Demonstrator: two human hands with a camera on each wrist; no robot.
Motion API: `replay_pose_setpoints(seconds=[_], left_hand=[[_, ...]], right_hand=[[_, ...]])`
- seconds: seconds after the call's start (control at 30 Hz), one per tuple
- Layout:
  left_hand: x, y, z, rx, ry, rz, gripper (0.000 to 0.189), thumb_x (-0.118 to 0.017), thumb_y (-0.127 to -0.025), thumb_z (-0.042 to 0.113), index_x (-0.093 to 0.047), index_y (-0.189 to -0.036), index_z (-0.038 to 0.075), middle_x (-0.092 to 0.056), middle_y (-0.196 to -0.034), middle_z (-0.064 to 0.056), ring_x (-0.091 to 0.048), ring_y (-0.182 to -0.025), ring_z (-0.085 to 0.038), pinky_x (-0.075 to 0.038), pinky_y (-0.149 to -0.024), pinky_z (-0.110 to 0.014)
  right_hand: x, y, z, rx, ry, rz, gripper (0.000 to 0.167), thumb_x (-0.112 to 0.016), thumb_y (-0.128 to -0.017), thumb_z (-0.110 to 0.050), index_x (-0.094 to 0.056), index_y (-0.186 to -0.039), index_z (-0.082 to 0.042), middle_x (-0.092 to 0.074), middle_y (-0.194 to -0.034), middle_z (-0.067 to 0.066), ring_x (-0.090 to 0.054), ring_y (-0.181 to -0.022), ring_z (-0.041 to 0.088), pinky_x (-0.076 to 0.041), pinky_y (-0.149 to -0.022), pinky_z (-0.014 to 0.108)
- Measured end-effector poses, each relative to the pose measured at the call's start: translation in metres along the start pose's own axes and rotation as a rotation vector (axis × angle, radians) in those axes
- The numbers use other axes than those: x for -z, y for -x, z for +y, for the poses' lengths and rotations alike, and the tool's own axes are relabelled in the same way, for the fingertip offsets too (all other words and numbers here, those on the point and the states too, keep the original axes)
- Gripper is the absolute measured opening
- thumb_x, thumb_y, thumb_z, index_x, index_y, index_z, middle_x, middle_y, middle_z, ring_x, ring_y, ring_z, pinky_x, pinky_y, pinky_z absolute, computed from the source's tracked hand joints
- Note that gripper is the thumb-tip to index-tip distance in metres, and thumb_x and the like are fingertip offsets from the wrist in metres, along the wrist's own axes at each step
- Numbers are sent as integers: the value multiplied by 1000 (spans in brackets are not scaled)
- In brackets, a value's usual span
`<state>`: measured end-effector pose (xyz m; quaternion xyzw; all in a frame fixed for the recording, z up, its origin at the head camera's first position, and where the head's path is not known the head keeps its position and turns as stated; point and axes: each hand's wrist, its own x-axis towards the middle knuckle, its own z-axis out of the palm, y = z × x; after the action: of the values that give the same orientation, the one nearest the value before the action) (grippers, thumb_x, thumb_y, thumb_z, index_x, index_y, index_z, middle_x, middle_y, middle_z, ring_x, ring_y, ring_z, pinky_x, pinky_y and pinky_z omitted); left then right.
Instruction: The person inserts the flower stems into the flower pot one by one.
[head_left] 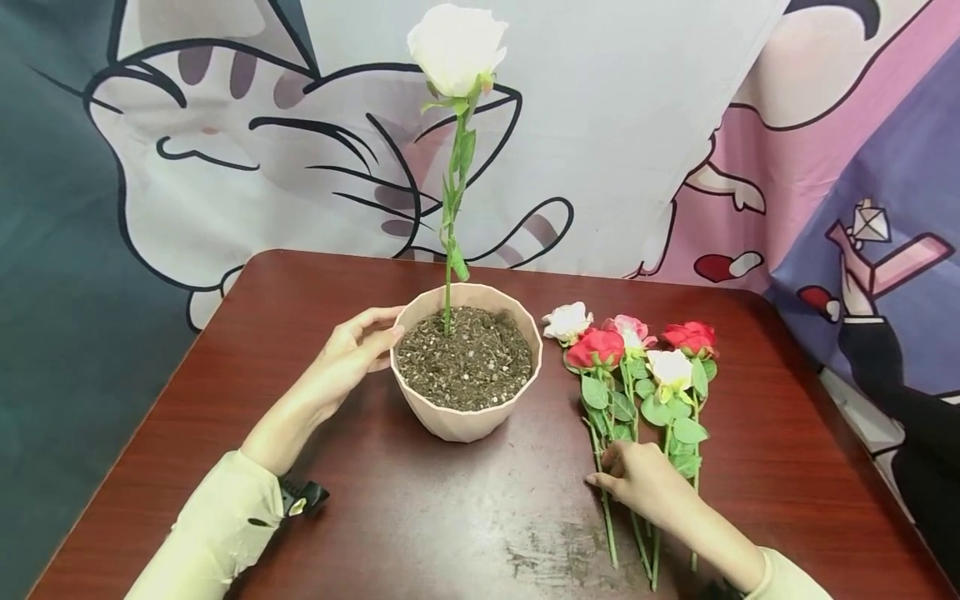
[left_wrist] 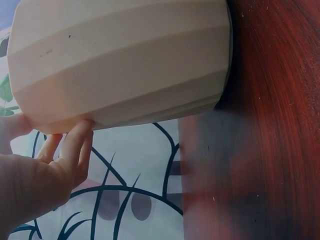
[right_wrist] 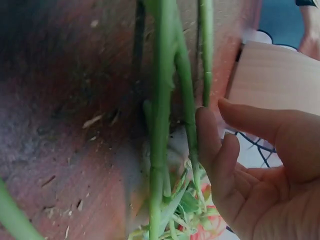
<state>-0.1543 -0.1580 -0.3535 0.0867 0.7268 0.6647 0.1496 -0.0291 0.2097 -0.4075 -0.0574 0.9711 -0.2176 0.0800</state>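
Pinch the leftmost stem (head_left: pixel 610 529) low, toward the near edge of the tabletop (head_left: pixel 405 542): likely light, bendy. Touching pot (head_left: pixel 457 423) with loose left hand (head_left: pixel 352 348); cannot tell if gripping with right hand (head_left: pixel 647 481)

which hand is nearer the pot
The left: the left hand touches the pot at its left side, while the right hand is off to its right, among the rose stems.

We've got a beige faceted pot (head_left: pixel 465 423) standing upright, filled with dark, pale-flecked soil (head_left: pixel 472 367), with one tall white rose (head_left: pixel 457 58) planted near its 11 o'clock rim. Around the pot's 4 o'clock, our five leafy roses (head_left: pixel 622 406) lie loosely bunched, red, whitish and pink, blooms toward 12.
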Motion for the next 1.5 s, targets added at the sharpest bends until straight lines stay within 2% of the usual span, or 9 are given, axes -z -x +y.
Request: replay_pose_setpoints(seconds=[0.1,0.2,0.53,0.7,0.97,1.1,1.3,1.4,1.5], left_hand=[[-2,0,0,0,5,2,43,-52,-97,23,-44,-136,7,-48,-130,-14,-52,-109,-15,-49,-85,-29],[-3,-1,1,-1,3,3,43,-52,-96,23,-45,-136,7,-48,-131,-14,-51,-110,-16,-49,-86,-30],[-1,-2,4,3,4,24,43,-52,-97,22,-45,-136,6,-47,-131,-15,-51,-112,-20,-49,-89,-35],[-1,-1,4,8,13,27,43,-52,-96,23,-45,-136,7,-47,-131,-13,-51,-111,-17,-48,-89,-35],[2,0,3,-2,33,30,43,-53,-96,22,-45,-136,6,-47,-130,-13,-52,-108,-14,-49,-86,-30],[3,2,4,-2,33,33,43,-52,-96,21,-45,-136,7,-47,-129,-13,-51,-109,-15,-49,-87,-32],[1,5,2,-2,31,43,42,-50,-97,21,-44,-136,7,-47,-127,-14,-50,-109,-17,-48,-89,-34],[-2,5,0,4,37,50,42,-50,-98,22,-45,-136,8,-47,-126,-13,-50,-109,-18,-48,-89,-34],[-5,4,0,4,41,51,41,-50,-98,23,-46,-136,9,-48,-124,-13,-50,-109,-18,-47,-90,-36]], right_hand=[[-1,-3,0,-24,6,-3,19,-79,-72,-18,-62,-67,-12,-56,-50,-8,-49,-44,2,-40,-44,22],[0,-7,2,-39,-61,-35,16,-78,-73,-13,-63,-69,-8,-57,-49,-7,-51,-40,3,-41,-43,22],[3,-11,10,-82,-247,-115,17,-72,-80,-13,-59,-71,-8,-62,-54,-4,-59,-46,11,-45,-44,25],[14,-12,6,-93,-361,-141,16,-71,-83,-16,-62,-81,-3,-64,-60,1,-62,-52,15,-50,-47,27],[28,-11,-1,-134,-589,-182,33,-69,-85,-20,-58,-99,8,-67,-70,10,-66,-63,19,-53,-54,33],[36,-11,-2,-84,-647,-187,31,-65,-88,-17,-54,-99,10,-68,-76,13,-66,-65,17,-53,-58,33],[52,-16,-1,104,-787,-183,20,-56,-93,-7,-49,-99,11,-68,-78,9,-66,-70,15,-55,-65,33],[64,-20,-1,198,-801,-126,11,-54,-93,-2,-51,-99,7,-69,-81,4,-66,-71,14,-54,-63,29],[80,-27,-4,246,-786,-22,6,-55,-92,1,-54,-98,2,-69,-80,0,-64,-70,11,-51,-60,24]])
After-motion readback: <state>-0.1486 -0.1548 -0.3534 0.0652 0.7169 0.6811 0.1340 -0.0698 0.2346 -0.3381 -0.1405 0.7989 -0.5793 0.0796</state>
